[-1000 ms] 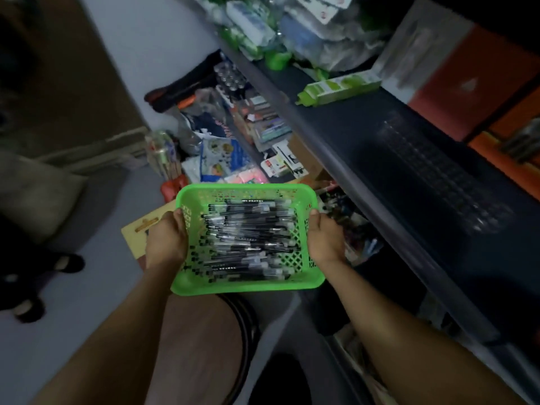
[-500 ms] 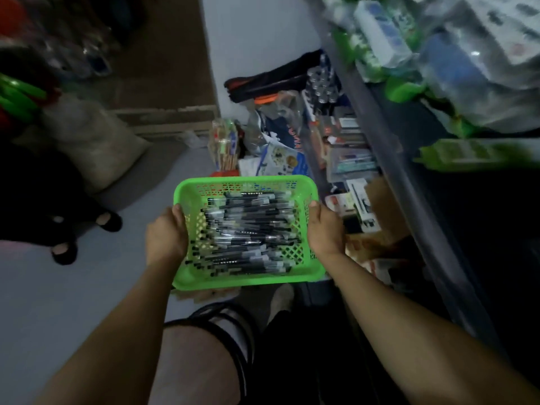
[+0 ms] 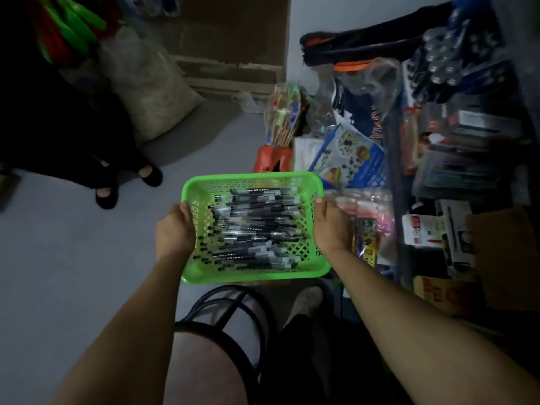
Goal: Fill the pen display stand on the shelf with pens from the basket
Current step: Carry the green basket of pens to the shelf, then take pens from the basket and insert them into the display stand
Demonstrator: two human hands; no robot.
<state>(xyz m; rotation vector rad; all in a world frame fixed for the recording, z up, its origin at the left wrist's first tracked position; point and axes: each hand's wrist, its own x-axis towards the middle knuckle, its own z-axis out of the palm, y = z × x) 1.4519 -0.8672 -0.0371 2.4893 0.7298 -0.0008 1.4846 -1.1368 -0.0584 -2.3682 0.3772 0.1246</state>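
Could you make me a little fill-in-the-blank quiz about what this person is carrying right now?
1. The basket that the person carries is coloured ____.
2. The basket holds a pile of ____.
3. The left hand and the right hand each grip a ____ of the basket.
4. The number of hands on the basket is ____.

Missing words: green; pens; side; two

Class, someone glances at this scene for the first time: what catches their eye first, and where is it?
The bright green basket at centre, heaped with black pens. The left hand and right hand grip its two side rims, holding it above the grey floor. Cluttered stationery shelves crowd the right edge.
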